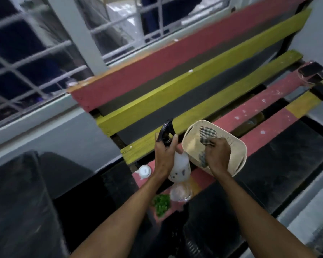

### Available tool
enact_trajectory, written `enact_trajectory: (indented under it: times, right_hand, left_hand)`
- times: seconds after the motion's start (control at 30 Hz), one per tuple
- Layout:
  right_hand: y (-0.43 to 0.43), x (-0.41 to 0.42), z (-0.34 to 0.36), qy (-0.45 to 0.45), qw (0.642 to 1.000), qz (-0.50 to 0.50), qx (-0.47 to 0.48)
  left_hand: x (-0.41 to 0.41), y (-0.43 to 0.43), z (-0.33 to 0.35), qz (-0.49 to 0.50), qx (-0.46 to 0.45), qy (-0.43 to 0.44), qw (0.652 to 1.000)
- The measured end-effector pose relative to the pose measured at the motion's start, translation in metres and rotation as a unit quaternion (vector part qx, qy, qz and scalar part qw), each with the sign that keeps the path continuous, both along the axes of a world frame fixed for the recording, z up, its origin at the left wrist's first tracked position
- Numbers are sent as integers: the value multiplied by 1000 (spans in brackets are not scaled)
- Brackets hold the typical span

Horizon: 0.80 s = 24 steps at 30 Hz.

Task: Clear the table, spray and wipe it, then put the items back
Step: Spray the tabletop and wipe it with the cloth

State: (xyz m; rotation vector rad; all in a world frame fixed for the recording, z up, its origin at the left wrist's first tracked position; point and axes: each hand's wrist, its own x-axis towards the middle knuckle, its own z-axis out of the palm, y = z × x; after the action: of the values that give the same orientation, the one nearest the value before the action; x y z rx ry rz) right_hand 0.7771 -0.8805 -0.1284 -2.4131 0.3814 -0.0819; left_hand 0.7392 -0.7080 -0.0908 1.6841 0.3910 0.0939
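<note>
Spray bottle (180,165) is hanging in the left hand (164,155), whose fingers are wrapping tightly around its neck just under the black trigger head (166,134). Its whitish body is tilting slightly above the near end of the bench (194,86), a slatted seat painted in red, yellow and black strips.

Just to the right, the right hand (218,155) is closing around a checked cloth (206,137) and reaching into a cream basket (237,151) that is leaning on the bench seat. Part of the cloth is bunching inside the fist while the rest is lying against the basket's inner wall.

Below the bottle, a small white cap-like object (144,171) is sitting on the red slat, and a clear plastic cup (181,192) is resting near a patch of green leaves (161,203).

At the far right end of the bench a dark phone (311,68) is lying flat. A barred window (35,58) is filling the wall behind the bench.
</note>
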Motion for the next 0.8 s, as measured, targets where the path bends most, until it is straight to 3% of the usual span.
enact_trajectory:
  times: [0.47, 0.8]
  right_hand:
    - [288, -199, 107, -23, 976, 203, 72]
    - [476, -342, 117, -23, 951, 296, 82]
  left_hand:
    - [-267, 279, 73, 253, -37, -26, 966]
    - [-426, 454, 63, 275, -12, 0, 961]
